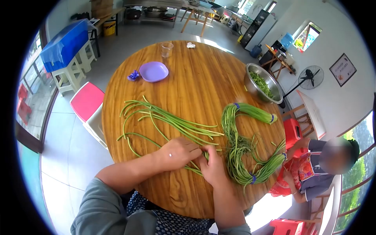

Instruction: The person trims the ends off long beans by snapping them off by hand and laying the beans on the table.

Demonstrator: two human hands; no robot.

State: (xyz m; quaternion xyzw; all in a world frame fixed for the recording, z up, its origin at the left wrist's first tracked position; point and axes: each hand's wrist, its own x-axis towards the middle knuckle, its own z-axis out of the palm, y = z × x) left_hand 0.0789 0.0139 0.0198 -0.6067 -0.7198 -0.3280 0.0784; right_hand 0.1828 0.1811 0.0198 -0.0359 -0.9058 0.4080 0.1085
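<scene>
My left hand (179, 153) and my right hand (212, 166) meet over the front of the round wooden table. Both are closed on green garlic scapes, whose stems pass under the fingers; the exact grip is partly hidden. A loose spread of garlic scapes (172, 119) lies just beyond my hands, tips curling to the left. To the right sit two long bundles tied with blue bands: an upper bundle (252, 112) and a lower bundle (266, 166), their curled ends tangled together.
A steel bowl (263, 83) with cut green pieces stands at the table's right edge. Farther back are a purple plate (154, 72), crumpled blue bands (133, 75), a plastic cup (167, 50) and crumpled tissue (190, 45). A person (309, 168) is at the right edge.
</scene>
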